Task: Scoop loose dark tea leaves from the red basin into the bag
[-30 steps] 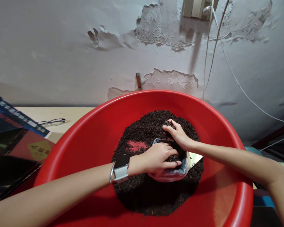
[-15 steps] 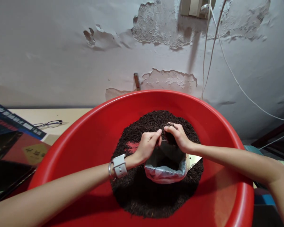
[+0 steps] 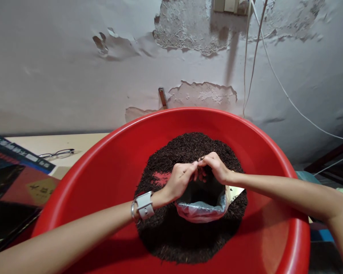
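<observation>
— Bag (image 3: pixel 202 207): where is it, and what are the hands doing with it?

— The bag sits mouth-up in the heap of dark loose tea (image 3: pixel 171 236), near the middle of the red basin (image 3: pixel 108 171). The left hand (image 3: pixel 180 179) and the right hand (image 3: pixel 215 168) meet over the far edge of its opening, fingertips touching one another, each pinched on what looks like the bag's far rim; tea leaves cling around the fingers, so the exact grip is hard to make out.

— Anything on the wrists?

— A white-strapped watch (image 3: pixel 144 204) on the left wrist. The right forearm comes in from the right over the basin's rim.

— And around the basin?

— On the left, a pale table (image 3: pixel 45 142) carries a pair of glasses (image 3: pixel 57 153) and some dark printed boxes (image 3: pixel 14 171). Behind stands a grey wall (image 3: pixel 60 83) with peeling paint, and white cables (image 3: pixel 277 80) hang down it on the right.
</observation>
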`<state>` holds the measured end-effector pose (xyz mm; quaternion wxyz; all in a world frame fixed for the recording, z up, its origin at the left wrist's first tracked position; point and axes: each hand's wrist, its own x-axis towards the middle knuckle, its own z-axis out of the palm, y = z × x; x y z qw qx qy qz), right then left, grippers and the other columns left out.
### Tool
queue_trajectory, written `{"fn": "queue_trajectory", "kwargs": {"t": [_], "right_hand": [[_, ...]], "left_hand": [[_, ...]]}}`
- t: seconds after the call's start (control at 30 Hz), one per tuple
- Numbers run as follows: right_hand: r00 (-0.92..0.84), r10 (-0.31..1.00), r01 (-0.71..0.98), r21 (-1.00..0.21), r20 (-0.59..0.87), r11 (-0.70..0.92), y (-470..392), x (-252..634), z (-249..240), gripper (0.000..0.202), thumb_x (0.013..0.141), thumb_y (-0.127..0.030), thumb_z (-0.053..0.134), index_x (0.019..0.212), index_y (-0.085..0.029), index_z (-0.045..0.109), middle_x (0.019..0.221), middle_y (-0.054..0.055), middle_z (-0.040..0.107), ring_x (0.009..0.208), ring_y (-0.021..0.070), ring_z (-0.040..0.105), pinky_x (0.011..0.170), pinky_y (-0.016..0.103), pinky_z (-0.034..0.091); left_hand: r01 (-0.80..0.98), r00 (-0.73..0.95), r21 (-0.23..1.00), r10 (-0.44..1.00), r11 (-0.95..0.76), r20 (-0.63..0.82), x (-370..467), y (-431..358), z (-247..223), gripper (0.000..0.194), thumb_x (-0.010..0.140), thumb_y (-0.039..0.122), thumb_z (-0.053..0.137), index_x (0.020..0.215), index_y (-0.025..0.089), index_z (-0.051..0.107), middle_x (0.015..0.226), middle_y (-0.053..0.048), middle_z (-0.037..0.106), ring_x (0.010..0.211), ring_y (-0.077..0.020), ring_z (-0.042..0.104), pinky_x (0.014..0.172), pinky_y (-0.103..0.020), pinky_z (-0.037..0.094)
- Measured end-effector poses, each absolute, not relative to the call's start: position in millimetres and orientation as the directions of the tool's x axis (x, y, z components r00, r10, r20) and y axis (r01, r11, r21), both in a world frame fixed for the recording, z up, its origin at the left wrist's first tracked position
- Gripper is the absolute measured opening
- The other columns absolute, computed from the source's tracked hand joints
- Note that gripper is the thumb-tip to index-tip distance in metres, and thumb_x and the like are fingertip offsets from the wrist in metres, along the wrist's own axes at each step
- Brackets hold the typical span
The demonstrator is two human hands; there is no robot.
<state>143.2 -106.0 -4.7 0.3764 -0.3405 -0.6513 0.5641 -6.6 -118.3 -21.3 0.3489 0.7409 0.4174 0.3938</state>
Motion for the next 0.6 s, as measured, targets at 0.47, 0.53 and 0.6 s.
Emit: {"fn": "queue_trajectory", "kwargs": {"t": [0.47,0.53,0.6], "right_hand": [[-0.836,0.525,0.414,-0.447,0.158,0.793,-115.6,143.3,-2.7,0.031,0.083,-0.025,0.041,0.056,-0.016,0.056,0.058,0.003,0.057,0.050,0.0105,0.043,0.056,0.026,0.032],[-0.895,0.442,0.420,-0.233,0.052,0.877,-118.4,143.2,1.9,0.018,0.079,-0.023,0.049,0.075,-0.015,0.065,0.070,0.007,0.064,0.056,0.0136,0.048,0.056,0.027,0.033],[-0.933,0.358,0.360,-0.110,-0.038,0.926,-121.6,144.5,10.0,0.025,0.075,-0.024,0.056,0.096,-0.013,0.065,0.085,0.011,0.067,0.066,0.0173,0.054,0.057,0.027,0.034]], "left_hand": [[0.347,0.283,0.849,0.908,-0.398,0.309,-5.8,-119.3,-19.7,0.045,0.090,0.045,0.025,0.056,0.019,0.039,0.053,0.002,0.042,0.052,-0.0115,0.038,0.055,-0.026,0.034],[0.362,0.299,0.844,0.907,-0.395,0.296,-5.0,-119.7,-18.5,0.044,0.089,0.046,0.026,0.056,0.019,0.038,0.053,0.002,0.041,0.052,-0.0115,0.037,0.054,-0.026,0.033],[0.369,0.325,0.838,0.900,-0.402,0.290,-4.8,-120.6,-17.2,0.042,0.089,0.045,0.028,0.057,0.019,0.039,0.055,0.002,0.043,0.054,-0.0117,0.038,0.055,-0.026,0.034]]}}
